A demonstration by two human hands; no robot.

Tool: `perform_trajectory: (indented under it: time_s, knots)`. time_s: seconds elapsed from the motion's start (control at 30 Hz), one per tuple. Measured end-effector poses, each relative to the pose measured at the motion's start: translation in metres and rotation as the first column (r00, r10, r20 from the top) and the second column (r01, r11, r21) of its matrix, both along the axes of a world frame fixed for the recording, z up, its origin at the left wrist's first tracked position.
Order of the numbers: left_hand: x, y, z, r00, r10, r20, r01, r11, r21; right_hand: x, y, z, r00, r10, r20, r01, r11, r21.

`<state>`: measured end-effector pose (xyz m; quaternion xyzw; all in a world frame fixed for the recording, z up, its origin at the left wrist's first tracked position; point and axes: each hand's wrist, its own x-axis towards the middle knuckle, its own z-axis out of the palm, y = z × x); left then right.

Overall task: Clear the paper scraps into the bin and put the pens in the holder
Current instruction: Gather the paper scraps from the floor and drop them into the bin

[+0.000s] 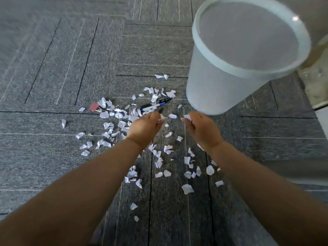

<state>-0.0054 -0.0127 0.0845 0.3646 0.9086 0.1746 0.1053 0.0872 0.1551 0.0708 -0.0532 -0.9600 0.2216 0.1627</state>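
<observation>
Many white paper scraps [132, 174] lie strewn over the grey carpet. My left hand [144, 127] is closed around a scrap that pokes out by its fingertips. My right hand [201, 129] pinches another white scrap at its fingers. Both hands hover low over the mess, just in front of the pale translucent bin [221, 86], which stands upright at the upper right. Two pens, a black one [156, 102] and a white one with a blue cap [153, 107], lie side by side beyond my left hand. No pen holder is in view.
A red binder clip [93, 107] lies among the scraps at the left. A pale furniture base or wall edge [314, 82] stands right of the bin. The carpet [53, 68] stretches away to the left and far side.
</observation>
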Motion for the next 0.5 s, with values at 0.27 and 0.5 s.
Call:
perform_trajectory:
  time_s: [0.27, 0.5]
  knots:
    - [-0.041, 0.073, 0.123, 0.964, 0.036, -0.262, 0.079, 0.906, 0.416, -0.028, 0.056, 0.156, 0.919, -0.052, -0.39, 0.097, 0.991, 0.096]
    - [-0.048, 0.158, 0.174, 0.95, -0.017, -0.31, 0.133, 0.925, 0.356, -0.048, 0.141, 0.184, 0.947, -0.31, -0.086, 0.317, 0.943, 0.1]
